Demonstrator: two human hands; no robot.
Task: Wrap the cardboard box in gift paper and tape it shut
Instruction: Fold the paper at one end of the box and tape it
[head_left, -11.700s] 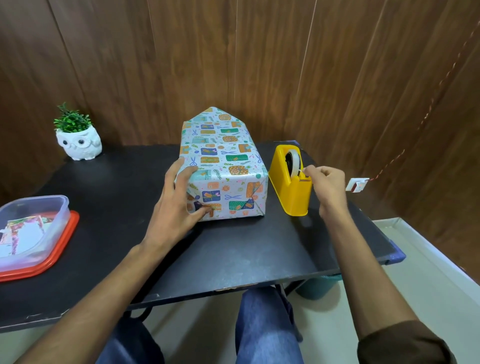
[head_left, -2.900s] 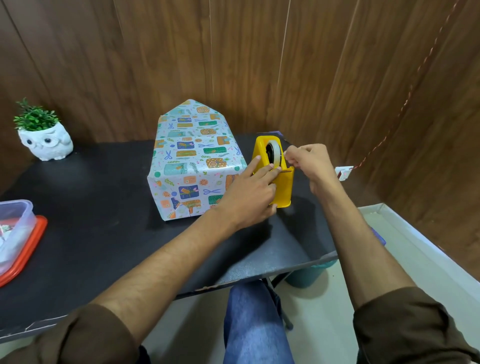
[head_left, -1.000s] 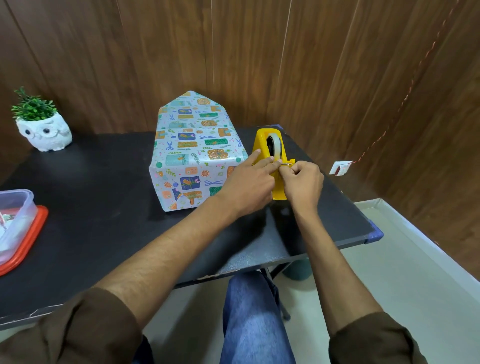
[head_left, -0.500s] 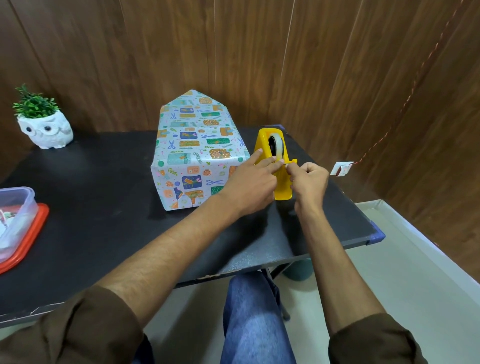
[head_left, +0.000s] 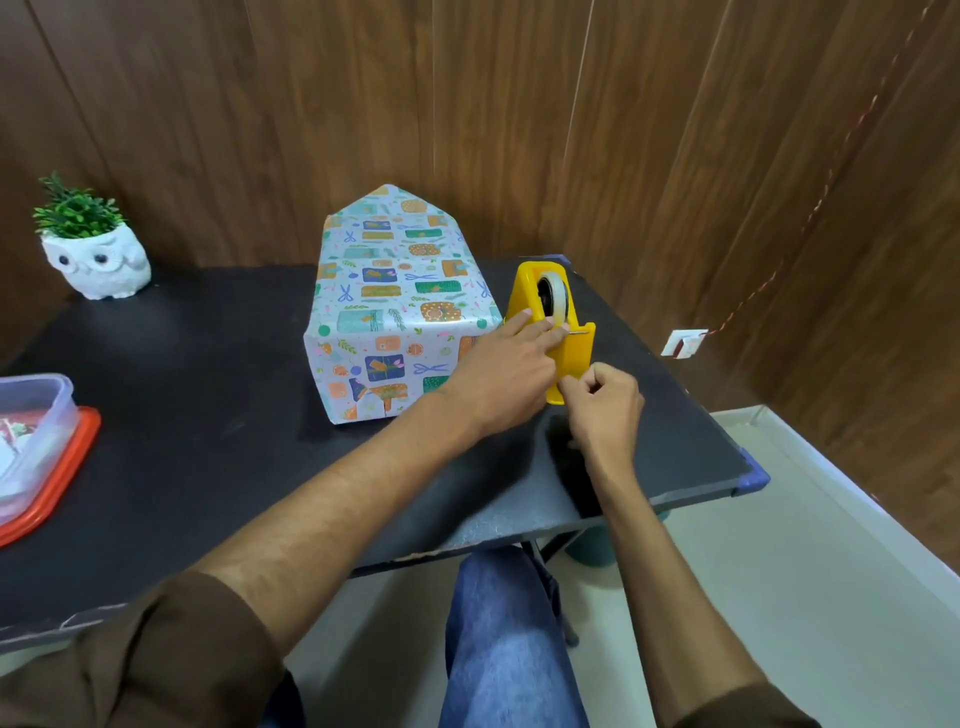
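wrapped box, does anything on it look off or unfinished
Yes. On the wrapped box, the far-end paper flap stands up in a point, not folded down. On the near end, the folded flaps gape slightly at the bottom edge, showing white underside.

Soft, even indoor light, moderately bright, falls from above. A dense shadow with blurred edges lies on the desk (head_left: 208, 426) just nearer than the tape dispenser (head_left: 575, 358), and a faint grey sheen runs along the desk's front edge below it. Wide-angle bending tilts the wall panels (head_left: 311, 104) outward on both sides of the dispenser. The sleeves (head_left: 156, 649), nearest the camera, look soft.
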